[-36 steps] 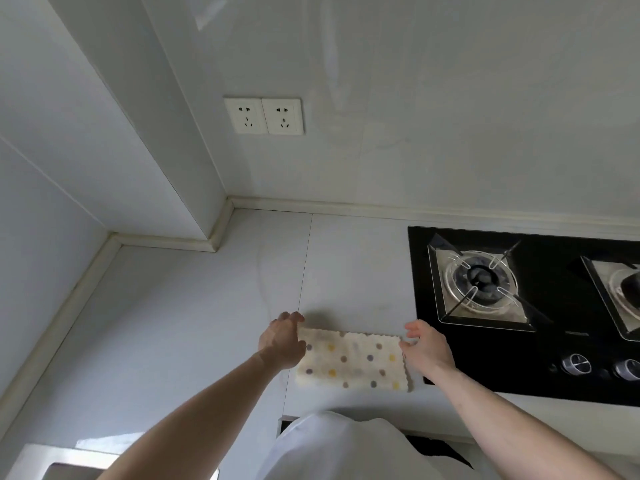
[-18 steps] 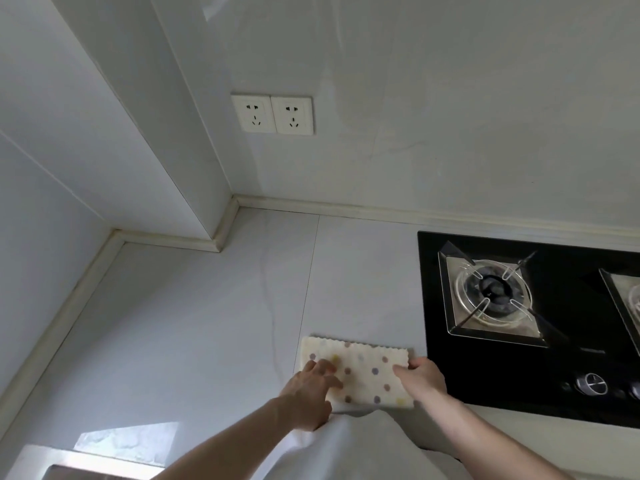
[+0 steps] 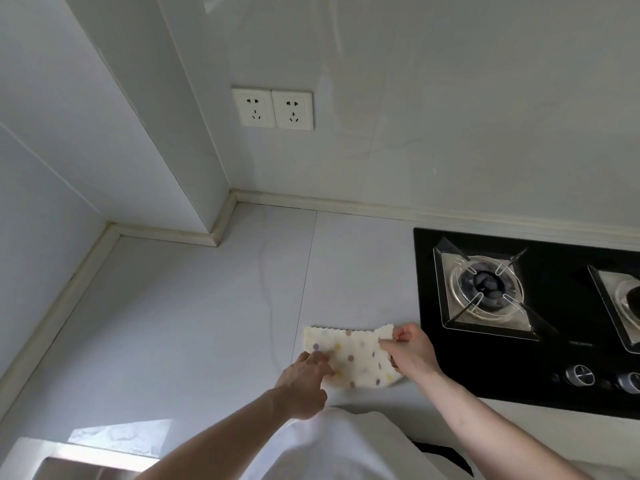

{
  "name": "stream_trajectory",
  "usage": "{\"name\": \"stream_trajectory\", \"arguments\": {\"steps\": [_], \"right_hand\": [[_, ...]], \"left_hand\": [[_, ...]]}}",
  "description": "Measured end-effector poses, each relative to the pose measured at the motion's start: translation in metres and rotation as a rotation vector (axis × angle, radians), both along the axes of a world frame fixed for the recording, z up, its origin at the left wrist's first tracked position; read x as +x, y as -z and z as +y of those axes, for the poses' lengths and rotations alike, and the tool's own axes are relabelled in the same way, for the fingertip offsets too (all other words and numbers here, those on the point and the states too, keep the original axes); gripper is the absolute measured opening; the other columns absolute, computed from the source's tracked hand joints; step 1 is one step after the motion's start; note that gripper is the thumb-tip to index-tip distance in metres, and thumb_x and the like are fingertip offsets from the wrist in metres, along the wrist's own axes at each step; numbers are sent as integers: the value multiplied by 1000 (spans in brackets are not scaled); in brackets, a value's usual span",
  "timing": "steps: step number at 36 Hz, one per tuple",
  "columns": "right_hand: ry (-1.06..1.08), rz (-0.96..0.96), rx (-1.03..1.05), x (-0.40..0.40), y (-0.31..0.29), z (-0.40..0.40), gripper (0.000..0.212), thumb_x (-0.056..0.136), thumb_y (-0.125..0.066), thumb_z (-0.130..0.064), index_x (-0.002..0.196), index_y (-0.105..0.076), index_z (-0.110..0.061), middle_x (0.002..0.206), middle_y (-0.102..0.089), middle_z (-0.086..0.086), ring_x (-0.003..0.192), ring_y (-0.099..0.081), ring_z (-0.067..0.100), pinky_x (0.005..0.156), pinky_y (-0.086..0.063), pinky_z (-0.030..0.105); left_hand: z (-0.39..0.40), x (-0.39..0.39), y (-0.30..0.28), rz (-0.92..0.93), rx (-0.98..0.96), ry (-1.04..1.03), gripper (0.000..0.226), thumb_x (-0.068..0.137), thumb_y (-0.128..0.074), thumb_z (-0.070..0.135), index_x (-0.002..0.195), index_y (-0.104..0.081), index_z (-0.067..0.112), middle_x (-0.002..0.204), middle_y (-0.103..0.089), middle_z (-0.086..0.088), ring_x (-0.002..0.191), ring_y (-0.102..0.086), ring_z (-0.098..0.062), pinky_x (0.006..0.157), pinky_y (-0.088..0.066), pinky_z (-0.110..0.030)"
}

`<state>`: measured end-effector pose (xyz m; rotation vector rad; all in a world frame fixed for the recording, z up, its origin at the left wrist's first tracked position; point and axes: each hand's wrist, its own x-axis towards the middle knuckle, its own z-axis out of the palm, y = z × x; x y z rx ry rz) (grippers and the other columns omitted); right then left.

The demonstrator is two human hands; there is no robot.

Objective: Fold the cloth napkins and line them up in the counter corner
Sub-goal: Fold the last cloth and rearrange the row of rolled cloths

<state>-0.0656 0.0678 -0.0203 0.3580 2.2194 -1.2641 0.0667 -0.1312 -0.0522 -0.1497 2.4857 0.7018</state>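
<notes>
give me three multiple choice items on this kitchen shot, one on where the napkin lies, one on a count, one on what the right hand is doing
1. Where does the dotted napkin lie?
A. on the counter beside the hob
B. in the far counter corner
C. on a burner

2. How many wall sockets show?
A. one
B. two
C. four

3. What is the right hand doing?
A. resting flat on the hob
B. hanging idle
C. pinching the napkin's right edge

Answers:
1 A: the napkin sits on the counter just left of the black hob, well short of the corner.
2 B: two socket plates sit side by side.
3 C: its fingers pinch the cloth, which lifts there, while the left hand touches the left part.
</notes>
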Motion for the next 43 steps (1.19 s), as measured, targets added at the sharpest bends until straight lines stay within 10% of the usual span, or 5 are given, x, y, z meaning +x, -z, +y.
{"name": "stream_trajectory", "arguments": {"steps": [19, 25, 30, 34, 43], "right_hand": [[-247, -5, 1, 33, -6, -99, 19, 80, -68, -3, 90, -55, -14, 91, -62, 5, 55, -66, 21, 41, -42, 15], [-279, -102, -102, 38, 2, -107, 24, 76, -73, 1, 90, -58, -10, 93, -66, 6, 66, -70, 27, 78, -61, 54], [-275, -19, -74, 30, -1, -88, 18, 78, -69, 0, 94, -63, -7, 103, -69, 9, 59, -66, 21, 55, -56, 29], [-299, 82, 83, 24, 15, -59, 20, 78, -73, -11, 90, -64, -25, 105, -69, -6, 86, -71, 21, 84, -56, 33], [-436, 102, 209, 53, 25, -34, 38, 73, -80, -35, 98, -54, -25, 94, -60, -10, 84, -59, 10, 63, -40, 21]], "left_hand": [[-41, 36, 1, -70, 71, -203, 61, 84, -51, 22, 144, -52, 32, 158, -38, 13, 145, -35, -19, 120, -27, -26], [-45, 33, -1, -105, 144, -307, 47, 89, -55, 19, 134, -61, 31, 140, -58, 11, 130, -51, -14, 104, -37, -17], [-57, 24, -4, -97, 155, -496, 40, 84, -52, 12, 117, -70, 27, 121, -70, 9, 116, -63, -13, 97, -48, -19], [-61, 5, -12, -15, 72, -534, 38, 87, -54, 21, 123, -65, 25, 127, -65, 3, 115, -61, -19, 97, -48, -25], [-29, -51, -14, 13, -14, -294, 72, 88, -65, 32, 153, -35, 22, 155, -36, 1, 139, -36, -26, 110, -40, -36]]}}
